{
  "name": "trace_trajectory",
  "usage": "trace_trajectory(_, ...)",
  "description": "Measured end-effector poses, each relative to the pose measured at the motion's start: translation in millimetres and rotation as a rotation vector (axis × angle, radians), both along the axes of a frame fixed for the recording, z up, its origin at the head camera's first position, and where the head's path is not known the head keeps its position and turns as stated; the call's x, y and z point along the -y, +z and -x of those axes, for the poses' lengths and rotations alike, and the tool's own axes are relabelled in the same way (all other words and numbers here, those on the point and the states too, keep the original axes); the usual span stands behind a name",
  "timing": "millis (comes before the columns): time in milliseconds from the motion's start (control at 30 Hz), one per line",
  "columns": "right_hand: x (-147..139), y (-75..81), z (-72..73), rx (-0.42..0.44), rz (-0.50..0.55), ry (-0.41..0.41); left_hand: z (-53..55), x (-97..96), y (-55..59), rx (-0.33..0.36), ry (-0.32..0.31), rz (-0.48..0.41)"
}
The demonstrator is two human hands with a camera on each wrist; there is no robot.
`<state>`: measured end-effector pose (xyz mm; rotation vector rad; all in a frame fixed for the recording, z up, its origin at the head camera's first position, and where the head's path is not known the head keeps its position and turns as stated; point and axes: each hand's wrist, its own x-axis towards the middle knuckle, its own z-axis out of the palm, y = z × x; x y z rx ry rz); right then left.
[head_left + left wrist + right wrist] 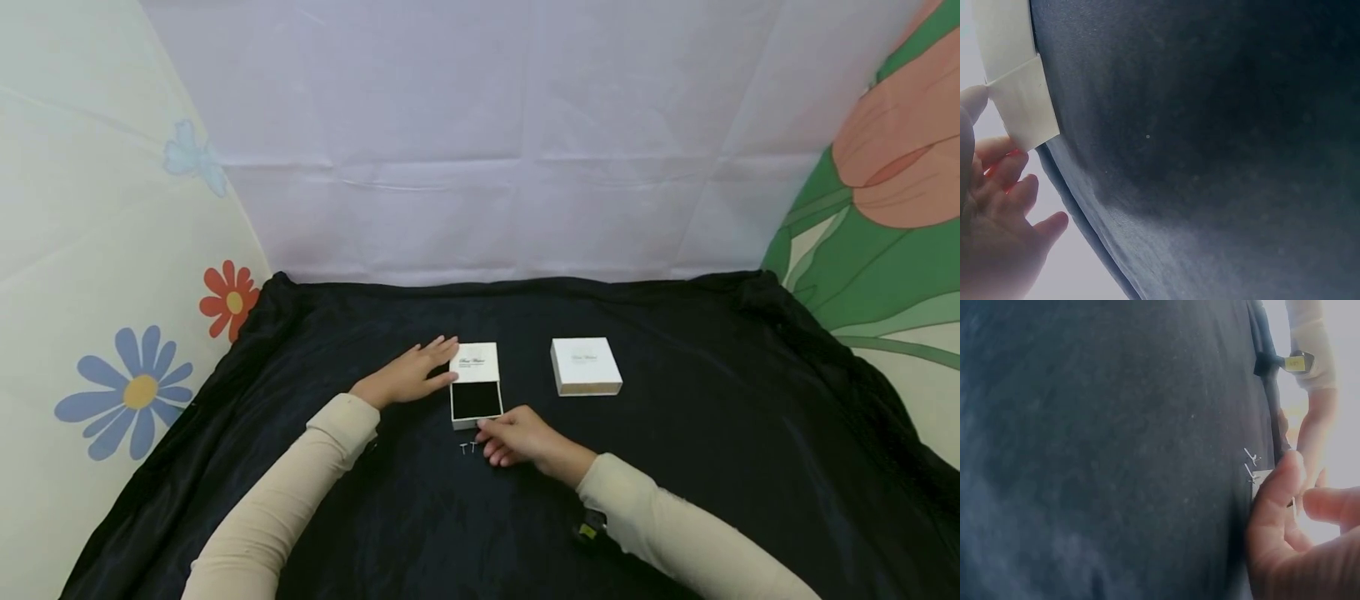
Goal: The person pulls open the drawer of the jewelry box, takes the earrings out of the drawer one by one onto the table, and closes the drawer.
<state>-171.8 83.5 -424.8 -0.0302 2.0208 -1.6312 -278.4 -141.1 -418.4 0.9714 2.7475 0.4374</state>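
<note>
A white drawer-style jewelry box (474,362) lies on the black cloth, its black-lined tray (476,401) pulled out toward me. My left hand (411,375) holds the sleeve at its left side; in the left wrist view its thumb and index finger (996,149) span the cream side panel (1024,103). At the tray's front right corner, my right hand (521,437) pinches the front edge with thumb and curled fingers; the hand partly hides the box in the right wrist view. Two small silver T-shaped pieces (473,447) lie just in front of the tray, beside the right fingertips.
To the right stands a second white box (585,364), closed, with faint lettering on top. Black cloth (720,433) covers the table up to a pale curtain (487,142) behind. Flower-printed panels flank both sides. A dark strap with a yellow label (587,531) shows under the right cuff.
</note>
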Motion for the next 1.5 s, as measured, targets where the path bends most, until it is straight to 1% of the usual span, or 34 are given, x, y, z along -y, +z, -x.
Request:
trace_trajectory(67, 1.6, -0.8, 0.5, 0.046, 0.029, -0.018, -0.3, 0.4, 0.1, -0.001, -0.004, 0.000)
trace_trajectory(233, 5.7, -6.1, 1.5, 0.125, 0.088, -0.068, -0.4, 0.9, 0.9, -0.002, -0.021, -0.018)
trace_trajectory(467, 9.0, -8.9, 2.3, 0.178, 0.165, -0.120, -0.6, 0.8, 2.6, 0.008, -0.010, -0.008)
trace_trajectory(667, 9.7, -9.8, 2.2, 0.193, 0.188, -0.132, -2.3, 0.3, 5.0, 0.006, -0.018, -0.015)
trace_trajectory(833, 9.6, -9.7, 1.9, 0.207, 0.196, -0.129, -1.0, 0.2, 3.3, 0.008, -0.023, -0.036)
trace_trajectory(1100, 11.4, -7.2, 3.0, 0.204, 0.215, -0.131, 1.3, 1.4, 0.2, 0.000, -0.021, -0.019)
trace_trajectory(1500, 11.4, -5.1, 3.7, 0.217, 0.223, -0.132, 0.7, 1.0, 0.8, 0.006, -0.018, -0.005)
